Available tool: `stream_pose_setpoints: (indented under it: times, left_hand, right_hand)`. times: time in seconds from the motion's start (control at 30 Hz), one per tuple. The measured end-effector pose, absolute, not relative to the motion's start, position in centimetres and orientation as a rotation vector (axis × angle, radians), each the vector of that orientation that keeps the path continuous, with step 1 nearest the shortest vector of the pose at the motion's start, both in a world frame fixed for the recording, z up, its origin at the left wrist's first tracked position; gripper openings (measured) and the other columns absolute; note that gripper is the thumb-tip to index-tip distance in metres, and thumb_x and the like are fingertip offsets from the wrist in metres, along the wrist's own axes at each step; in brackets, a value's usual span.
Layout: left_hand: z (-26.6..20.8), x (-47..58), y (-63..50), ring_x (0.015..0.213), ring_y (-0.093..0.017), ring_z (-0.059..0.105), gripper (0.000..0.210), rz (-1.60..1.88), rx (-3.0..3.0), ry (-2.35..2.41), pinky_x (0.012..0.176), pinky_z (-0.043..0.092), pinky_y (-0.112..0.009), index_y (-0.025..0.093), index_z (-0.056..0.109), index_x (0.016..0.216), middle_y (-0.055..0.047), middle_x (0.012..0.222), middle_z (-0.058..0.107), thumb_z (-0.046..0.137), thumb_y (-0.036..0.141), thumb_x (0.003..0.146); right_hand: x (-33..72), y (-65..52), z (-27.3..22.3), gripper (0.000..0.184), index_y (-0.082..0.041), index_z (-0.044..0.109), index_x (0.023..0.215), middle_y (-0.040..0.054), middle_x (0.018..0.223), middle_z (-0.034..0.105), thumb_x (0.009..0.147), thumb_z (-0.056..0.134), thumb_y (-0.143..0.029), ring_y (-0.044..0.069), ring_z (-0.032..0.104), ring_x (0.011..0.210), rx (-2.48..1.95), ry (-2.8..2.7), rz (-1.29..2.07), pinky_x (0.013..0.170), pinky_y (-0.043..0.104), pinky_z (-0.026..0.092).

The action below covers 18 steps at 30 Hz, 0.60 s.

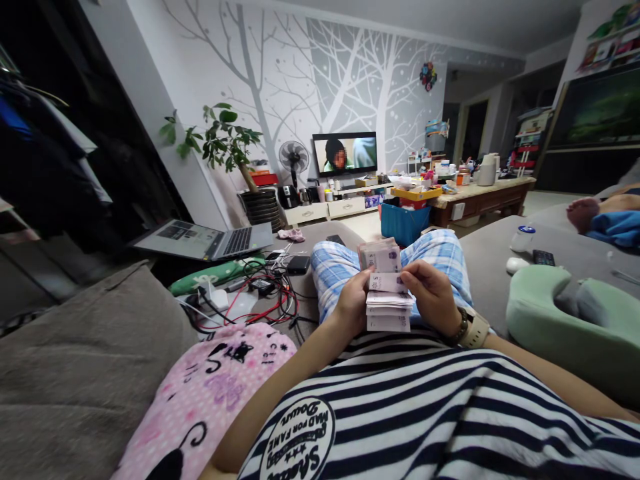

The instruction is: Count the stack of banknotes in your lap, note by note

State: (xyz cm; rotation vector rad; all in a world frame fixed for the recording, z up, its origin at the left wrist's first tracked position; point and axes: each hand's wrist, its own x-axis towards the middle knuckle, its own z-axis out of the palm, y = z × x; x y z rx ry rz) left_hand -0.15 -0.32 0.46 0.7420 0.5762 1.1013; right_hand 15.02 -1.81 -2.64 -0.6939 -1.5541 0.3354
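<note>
A stack of pale purple banknotes (383, 260) is held above my lap, its upper part standing up and its lower part fanned down toward my striped shirt. My left hand (354, 297) is closed round the left edge of the stack, with the thumb on its face. On the other side, my right hand (431, 290) pinches the right edge of one note between thumb and fingers. The fingers behind the notes are hidden. Below, blue-and-white checked trousers (333, 270) cover my crossed legs.
Left of me lie an open laptop (215, 240), tangled cables (270, 293) and a pink patterned cushion (225, 373). To the right are a green neck pillow (530, 307), a white mouse (517, 265) and a lidded jar (523, 238). Another person's foot (583, 215) rests at the far right.
</note>
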Motion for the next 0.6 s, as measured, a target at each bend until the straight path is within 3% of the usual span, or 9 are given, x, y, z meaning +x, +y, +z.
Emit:
stream_pose_setpoints:
  times: [0.3, 0.6]
  left_hand:
    - [0.74, -0.25, -0.63, 0.078, -0.025, 0.074, 0.027, 1.134, 0.735, 0.613, 0.079, 0.059, -0.036, 0.008, 0.071, 0.111, -0.01, 0.083, 0.077, 0.055, 0.017, 0.091]
    - [0.55, -0.24, -0.42, 0.078, -0.026, 0.075, 0.03, 1.106, 0.752, 0.566, 0.077, 0.06, -0.036, 0.008, 0.072, 0.11, -0.011, 0.085, 0.078, 0.065, 0.027, 0.088]
  right_hand:
    - [15.04, -1.77, -2.79, 0.02, -0.021, 0.063, 0.079, -0.0035, 0.063, 0.053, 0.096, 0.06, -0.032, 0.013, 0.046, 0.059, -0.701, -1.553, 0.345, 0.057, 0.028, 0.038]
    - [15.0, -2.02, -2.68, 0.021, -0.022, 0.063, 0.079, -0.0027, 0.064, 0.054, 0.096, 0.059, -0.035, 0.014, 0.047, 0.06, -0.723, -1.552, 0.334, 0.058, 0.028, 0.039]
